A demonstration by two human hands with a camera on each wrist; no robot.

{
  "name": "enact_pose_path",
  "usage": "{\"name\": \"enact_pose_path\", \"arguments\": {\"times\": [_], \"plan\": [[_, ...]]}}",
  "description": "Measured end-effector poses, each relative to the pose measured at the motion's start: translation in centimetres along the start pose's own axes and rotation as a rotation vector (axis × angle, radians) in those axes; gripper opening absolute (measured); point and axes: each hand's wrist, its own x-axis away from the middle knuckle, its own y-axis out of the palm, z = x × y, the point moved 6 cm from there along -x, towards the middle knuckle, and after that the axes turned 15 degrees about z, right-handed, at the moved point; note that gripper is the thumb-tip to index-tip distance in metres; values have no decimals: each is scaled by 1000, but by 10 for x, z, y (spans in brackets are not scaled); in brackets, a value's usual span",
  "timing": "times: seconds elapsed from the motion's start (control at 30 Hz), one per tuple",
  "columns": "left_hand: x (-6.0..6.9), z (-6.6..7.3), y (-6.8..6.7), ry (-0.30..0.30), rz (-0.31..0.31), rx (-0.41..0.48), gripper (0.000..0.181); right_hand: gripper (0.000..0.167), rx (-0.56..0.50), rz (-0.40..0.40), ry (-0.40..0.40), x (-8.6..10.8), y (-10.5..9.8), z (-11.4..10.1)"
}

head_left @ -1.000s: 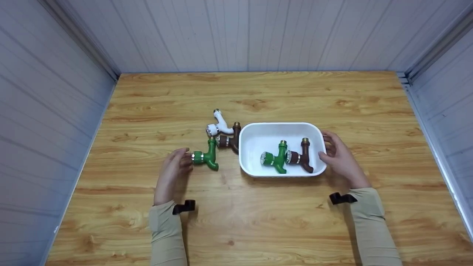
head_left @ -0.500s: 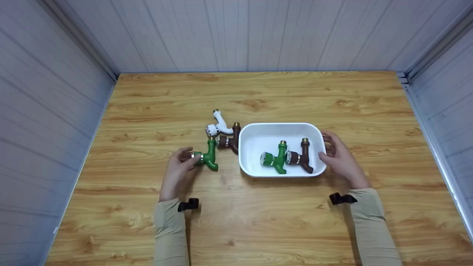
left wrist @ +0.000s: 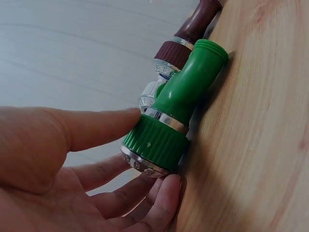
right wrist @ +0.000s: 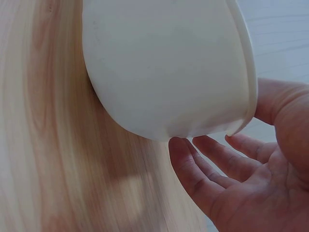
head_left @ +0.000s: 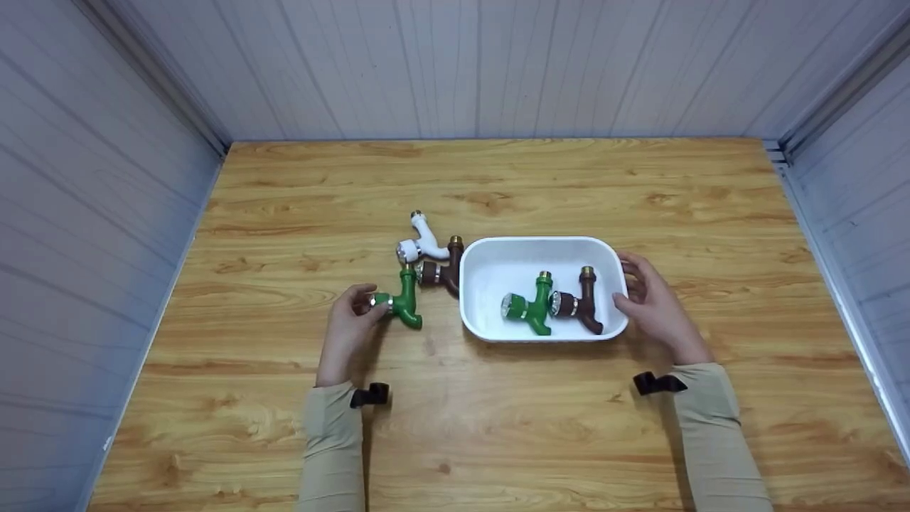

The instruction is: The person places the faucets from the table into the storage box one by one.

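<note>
My left hand (head_left: 352,316) has its thumb and fingers around the ribbed knob of a green tap (head_left: 407,302), which lies on the wooden table. Close up in the left wrist view, the thumb lies on one side of the green knob (left wrist: 157,140) and the fingertips touch its silvery end cap. At the right end of a white plastic tub (head_left: 473,326), my right hand (head_left: 657,309) grips the wall, thumb over the rim and fingers against the outside. Inside the tub lie a second green tap (head_left: 538,306) and a brown tap (head_left: 588,306).
A white tap (head_left: 426,238) and another brown tap (head_left: 453,269) lie just behind the held green tap, the brown one against the tub's left side. Pale panel walls (head_left: 476,71) enclose the wooden table (head_left: 490,419) at the back and both sides.
My left hand has moved slightly right and closed its thumb and fingers on the green tap's knob. That tap has barely shifted. The right hand and the tub stay in place.
</note>
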Motion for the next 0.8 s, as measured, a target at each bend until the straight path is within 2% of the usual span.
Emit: {"name": "enact_pose_path", "arguments": {"times": [0.3, 0.5, 0.63, 0.8], "plan": [[2, 0, -2, -1, 49, 4, 39, 65, -11, 11, 27, -6, -3, 27], [4, 5, -5, 15, 82, 18, 37, 64, -25, 10, 15, -6, -3, 30], [5, 6, -7, 2, 83, 40, 37, 64, -20, 8, 20, -7, -4, 30], [8, 2, -9, -48, 59, 97, 38, 63, 8, 8, 47, -7, -4, 30]]}}
